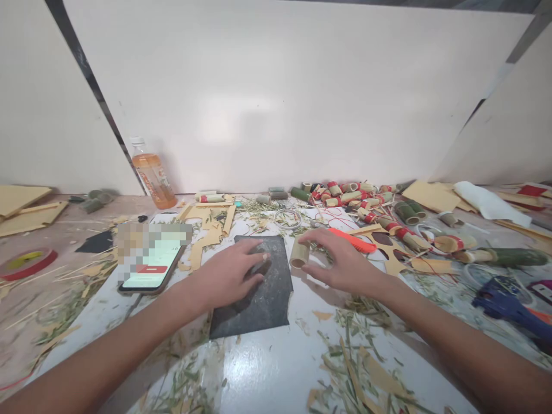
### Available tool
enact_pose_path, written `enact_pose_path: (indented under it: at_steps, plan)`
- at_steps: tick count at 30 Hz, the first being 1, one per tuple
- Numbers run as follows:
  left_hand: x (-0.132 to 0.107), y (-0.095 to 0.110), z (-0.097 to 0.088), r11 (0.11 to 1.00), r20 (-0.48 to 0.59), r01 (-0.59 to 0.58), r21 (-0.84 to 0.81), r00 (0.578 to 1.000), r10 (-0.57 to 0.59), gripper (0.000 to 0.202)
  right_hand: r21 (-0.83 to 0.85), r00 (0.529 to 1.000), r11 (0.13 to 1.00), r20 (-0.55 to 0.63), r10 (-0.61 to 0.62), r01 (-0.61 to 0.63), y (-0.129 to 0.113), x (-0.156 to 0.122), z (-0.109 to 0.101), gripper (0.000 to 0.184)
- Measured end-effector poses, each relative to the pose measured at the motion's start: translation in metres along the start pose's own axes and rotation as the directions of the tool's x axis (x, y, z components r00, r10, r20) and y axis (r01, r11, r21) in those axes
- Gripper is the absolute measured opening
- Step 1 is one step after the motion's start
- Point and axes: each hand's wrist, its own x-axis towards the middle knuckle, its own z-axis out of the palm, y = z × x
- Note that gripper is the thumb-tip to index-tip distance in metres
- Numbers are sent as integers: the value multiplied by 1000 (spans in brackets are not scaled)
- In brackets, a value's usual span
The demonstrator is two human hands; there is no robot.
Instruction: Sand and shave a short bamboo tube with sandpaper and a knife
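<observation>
My left hand lies over a black rectangular sheet, fingers spread and holding nothing. Just right of the sheet is a short, pale bamboo tube, its hollow end facing me. My right hand has the tube between thumb and fingers, the thumb at the near end and the fingertips at the far end. An orange-handled tool lies behind this hand, partly hidden by it. Bamboo shavings and yellowish scraps surround both hands.
A phone lies on the left, with an orange drink bottle behind it. Red-banded bamboo pieces are heaped at back right. A blue glue gun sits far right; a red tape roll far left. A white panel stands behind.
</observation>
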Motion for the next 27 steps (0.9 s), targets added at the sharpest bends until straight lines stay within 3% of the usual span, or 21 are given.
enact_pose_path:
  at_steps: [2,4,7,9,11,12,14,17,19,22,27]
  plan:
    - [2,-5,-4,999,-78,-18,-43,997,14,41,-10,1000,1000,20,-20,20,-1,-1,2,31]
    - [2,-10,-10,995,-90,-35,-88,996,27,46,-26,998,999,34,-45,46,0,-3,5,31]
    - [-1,-11,-16,985,76,-71,-156,994,83,43,-42,999,998,5,-46,46,4,-4,9,32]
    - [-3,-9,-16,982,232,-78,-171,966,117,53,-52,999,998,-21,-35,33,7,-5,10,33]
    - [-5,-3,-11,990,283,-56,-132,955,92,59,-62,999,998,-29,-30,28,9,-4,10,34]
    - [-5,1,-7,994,266,-38,-100,962,63,59,-64,999,997,-29,-34,32,9,-4,10,35]
    - [-4,11,1,1000,121,17,1,993,-17,56,-61,998,997,-44,-41,38,8,-3,9,34]
    - [-3,19,4,998,14,39,51,999,-39,51,-50,995,998,-94,-40,35,8,-2,9,31]
    - [-4,19,1,998,4,6,62,1000,-6,53,-50,992,998,-118,-38,32,8,-2,9,29]
    - [-8,13,-4,997,84,-34,63,996,29,58,-52,989,998,-142,-46,39,8,-3,8,28]
    - [-9,12,-4,976,22,144,161,989,-149,60,-53,994,998,-94,-48,43,9,-4,7,29]
